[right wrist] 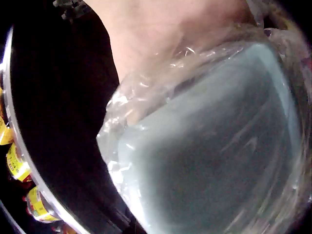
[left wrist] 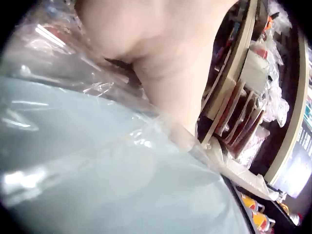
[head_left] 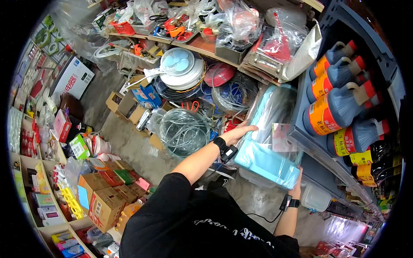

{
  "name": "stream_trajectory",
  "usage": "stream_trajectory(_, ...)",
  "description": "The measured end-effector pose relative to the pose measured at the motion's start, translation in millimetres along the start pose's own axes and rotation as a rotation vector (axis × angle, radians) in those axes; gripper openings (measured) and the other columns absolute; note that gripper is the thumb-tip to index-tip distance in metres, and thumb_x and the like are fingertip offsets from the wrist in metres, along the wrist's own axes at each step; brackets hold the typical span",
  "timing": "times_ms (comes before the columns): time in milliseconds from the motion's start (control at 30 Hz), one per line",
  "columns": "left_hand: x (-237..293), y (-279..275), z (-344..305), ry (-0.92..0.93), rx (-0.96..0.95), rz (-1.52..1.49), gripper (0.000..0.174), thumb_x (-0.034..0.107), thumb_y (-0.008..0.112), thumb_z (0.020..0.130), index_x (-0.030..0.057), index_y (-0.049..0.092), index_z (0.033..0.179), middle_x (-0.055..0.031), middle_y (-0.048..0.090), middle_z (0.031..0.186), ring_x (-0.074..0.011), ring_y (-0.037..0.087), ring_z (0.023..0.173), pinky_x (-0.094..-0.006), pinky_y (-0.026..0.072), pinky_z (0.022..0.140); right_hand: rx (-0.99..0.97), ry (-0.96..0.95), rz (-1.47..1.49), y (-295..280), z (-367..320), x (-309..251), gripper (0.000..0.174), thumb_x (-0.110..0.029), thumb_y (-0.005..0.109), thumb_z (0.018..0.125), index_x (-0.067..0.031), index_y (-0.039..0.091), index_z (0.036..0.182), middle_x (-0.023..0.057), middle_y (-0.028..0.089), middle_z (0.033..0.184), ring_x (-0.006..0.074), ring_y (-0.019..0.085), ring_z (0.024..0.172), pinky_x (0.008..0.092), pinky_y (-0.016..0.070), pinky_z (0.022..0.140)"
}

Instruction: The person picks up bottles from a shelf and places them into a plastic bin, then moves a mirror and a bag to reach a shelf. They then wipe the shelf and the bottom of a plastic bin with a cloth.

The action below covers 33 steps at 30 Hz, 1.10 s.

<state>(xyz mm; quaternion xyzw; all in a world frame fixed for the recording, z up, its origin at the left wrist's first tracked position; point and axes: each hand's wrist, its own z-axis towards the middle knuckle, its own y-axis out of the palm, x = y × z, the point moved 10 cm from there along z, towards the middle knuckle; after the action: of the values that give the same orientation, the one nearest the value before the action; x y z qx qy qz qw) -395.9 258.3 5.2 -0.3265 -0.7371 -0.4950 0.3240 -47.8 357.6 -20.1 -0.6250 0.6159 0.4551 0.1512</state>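
One high, wide head view and two close wrist views, all meeting at a pale blue wrapped container [head_left: 267,164].
The head camera looks forward and down through a round, dark-edged lens, taking in both arms, the floor and surrounding shelves. The left wrist camera [head_left: 229,153] looks along the left hand [head_left: 239,133], so near that the container fills its lower part. The right wrist camera [head_left: 285,203] sits equally close behind the right hand [head_left: 296,178], facing the container's other end. Bottles [head_left: 329,114] appear in the head view and at both wrist views' edges.
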Motion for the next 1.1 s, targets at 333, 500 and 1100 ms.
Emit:
stream_trajectory(333, 8, -44, -71, -0.094, 0.012, -0.063, 0.077, 0.018, 0.068, 0.089, -0.0013, 0.028, 0.152, -0.0175, 0.052, 0.139, -0.0231, 0.056, 0.122, -0.035, 0.0516, 0.098, 0.064, 0.092, 0.063, 51, -69, 65, 0.042, -0.047, 0.062, 0.093, -0.0069, 0.065, 0.107, 0.0069, 0.069, 0.093, 0.0233, 0.067, 0.084, 0.0359, 0.0558, 0.078)
stream_trajectory(500, 13, -92, -101, -0.055, 0.018, 0.007, 0.078, 0.015, 0.066, 0.09, -0.0023, 0.025, 0.154, -0.0198, 0.051, 0.14, -0.0256, 0.055, 0.124, -0.0363, 0.0499, 0.101, -0.004, 0.146, 0.084, 87, -83, 109, 0.04, -0.043, 0.056, 0.095, -0.005, 0.066, 0.103, 0.0094, 0.072, 0.087, 0.023, 0.069, 0.08, 0.0354, 0.057, 0.073)
stream_trajectory(1100, 5, -296, -352, -0.203, 0.532, -0.07, 0.063, 0.006, 0.064, 0.087, 0.0002, 0.039, 0.145, -0.0147, 0.059, 0.126, -0.0268, 0.062, 0.107, -0.0379, 0.0548, 0.09, -0.335, 0.423, -0.209, 279, -143, 241, 0.052, -0.028, 0.066, 0.095, 0.0065, 0.053, 0.132, 0.0126, 0.064, 0.12, 0.0157, 0.064, 0.105, 0.0296, 0.0519, 0.093)
